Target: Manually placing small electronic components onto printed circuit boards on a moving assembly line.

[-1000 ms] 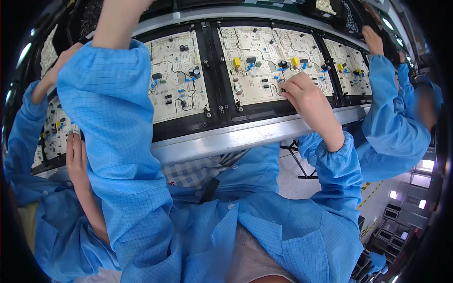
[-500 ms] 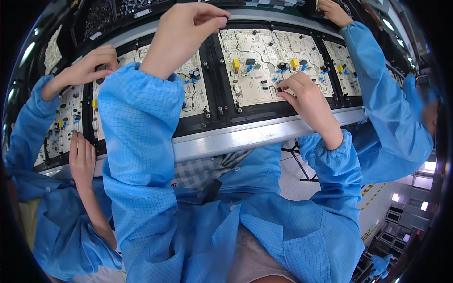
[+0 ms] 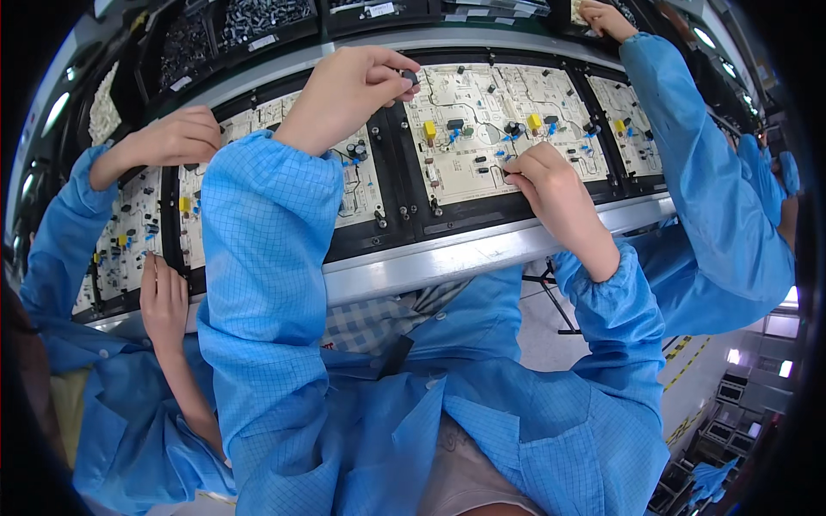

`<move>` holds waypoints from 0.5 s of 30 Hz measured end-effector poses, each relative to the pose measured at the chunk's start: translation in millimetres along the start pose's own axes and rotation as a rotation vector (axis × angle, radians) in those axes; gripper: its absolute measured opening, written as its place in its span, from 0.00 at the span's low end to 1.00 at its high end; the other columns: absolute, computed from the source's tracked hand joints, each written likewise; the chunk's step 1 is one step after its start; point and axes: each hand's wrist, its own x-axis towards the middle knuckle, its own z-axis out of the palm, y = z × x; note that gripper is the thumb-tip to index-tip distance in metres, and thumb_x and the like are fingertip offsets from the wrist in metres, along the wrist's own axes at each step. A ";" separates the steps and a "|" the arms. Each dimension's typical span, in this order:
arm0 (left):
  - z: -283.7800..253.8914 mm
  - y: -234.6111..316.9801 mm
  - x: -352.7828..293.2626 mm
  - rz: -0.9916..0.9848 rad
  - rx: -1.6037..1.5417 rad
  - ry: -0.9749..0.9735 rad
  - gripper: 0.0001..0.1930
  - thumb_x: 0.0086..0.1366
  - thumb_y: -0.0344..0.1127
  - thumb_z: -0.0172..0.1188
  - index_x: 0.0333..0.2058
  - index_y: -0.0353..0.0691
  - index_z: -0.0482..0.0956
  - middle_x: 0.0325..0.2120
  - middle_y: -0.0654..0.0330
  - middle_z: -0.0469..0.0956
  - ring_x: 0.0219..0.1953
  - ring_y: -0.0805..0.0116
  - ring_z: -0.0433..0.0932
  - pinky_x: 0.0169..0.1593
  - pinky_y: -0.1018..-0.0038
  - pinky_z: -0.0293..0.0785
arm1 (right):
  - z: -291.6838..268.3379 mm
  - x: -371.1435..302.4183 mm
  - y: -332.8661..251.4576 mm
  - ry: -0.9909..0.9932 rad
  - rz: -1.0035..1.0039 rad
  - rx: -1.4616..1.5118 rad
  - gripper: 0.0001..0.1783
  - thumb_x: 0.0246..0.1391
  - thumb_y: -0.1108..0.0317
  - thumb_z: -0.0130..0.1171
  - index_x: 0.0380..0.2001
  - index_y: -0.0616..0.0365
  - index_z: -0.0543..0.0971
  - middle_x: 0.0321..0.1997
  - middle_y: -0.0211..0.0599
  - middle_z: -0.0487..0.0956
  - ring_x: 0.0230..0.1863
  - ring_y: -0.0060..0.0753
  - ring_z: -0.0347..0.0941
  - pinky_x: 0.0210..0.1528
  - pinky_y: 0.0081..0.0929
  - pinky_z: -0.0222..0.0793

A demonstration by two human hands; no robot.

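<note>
Between the thumb and fingers of my left hand [image 3: 348, 95] is a small black electronic component [image 3: 410, 78]. That hand is held over the far left corner of a pale circuit board [image 3: 456, 179]. My right hand [image 3: 555, 191] is closed in a pinch low on the same board, right of its middle. At its fingertips a small dark component [image 3: 506, 173] shows only in part, the fingers covering the rest. Yellow block parts [image 3: 430, 130], blue parts and black cylinders stand upright on the board.
A black frame [image 3: 400, 185] surrounds the board, with a metal rail [image 3: 413, 264] along the near side. Bins of black parts [image 3: 265, 19] line the back. A co-worker's hands [image 3: 182, 136] work at left; another co-worker's hand [image 3: 607, 20] reaches to the back right.
My left hand has come down toward the board's far edge, and its black component shows more plainly. My right hand stays at nearly the same spot. The whole view has shifted slightly.
</note>
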 end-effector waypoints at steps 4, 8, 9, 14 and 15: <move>3.2 -4.7 -1.3 -0.016 0.012 -0.022 0.12 0.65 0.31 0.56 0.46 0.34 0.78 0.30 0.61 0.82 0.40 0.74 0.81 0.40 0.81 0.76 | 6.3 -3.4 5.2 0.067 -0.005 0.033 0.08 0.45 0.78 0.63 0.32 0.63 0.78 0.31 0.42 0.75 0.35 0.45 0.72 0.38 0.33 0.70; 11.0 -7.8 -0.5 -0.007 0.227 -0.008 0.11 0.60 0.30 0.62 0.41 0.34 0.79 0.26 0.60 0.81 0.34 0.72 0.80 0.38 0.76 0.76 | 10.6 -6.6 3.8 0.113 0.046 0.043 0.08 0.45 0.78 0.63 0.31 0.63 0.79 0.30 0.41 0.75 0.35 0.44 0.72 0.38 0.32 0.70; 13.7 -9.2 0.0 0.002 0.241 0.010 0.10 0.57 0.30 0.64 0.38 0.34 0.80 0.26 0.57 0.80 0.31 0.69 0.80 0.38 0.72 0.76 | 10.6 -7.9 5.8 0.123 0.035 0.045 0.08 0.45 0.78 0.63 0.31 0.63 0.79 0.30 0.41 0.75 0.35 0.44 0.72 0.38 0.32 0.70; 22.4 -11.6 -0.2 -0.003 0.316 -0.030 0.10 0.55 0.30 0.66 0.35 0.33 0.81 0.28 0.55 0.79 0.31 0.68 0.79 0.38 0.74 0.76 | 2.9 -1.7 1.1 0.095 -0.011 0.021 0.08 0.45 0.78 0.63 0.31 0.63 0.79 0.29 0.42 0.75 0.35 0.45 0.73 0.38 0.32 0.70; 25.0 -11.4 -0.7 -0.014 0.350 -0.056 0.10 0.54 0.30 0.67 0.34 0.33 0.82 0.27 0.56 0.79 0.29 0.70 0.78 0.37 0.76 0.75 | -2.0 0.7 -1.4 0.041 -0.005 0.008 0.07 0.45 0.78 0.62 0.30 0.63 0.78 0.29 0.42 0.75 0.35 0.46 0.73 0.39 0.33 0.70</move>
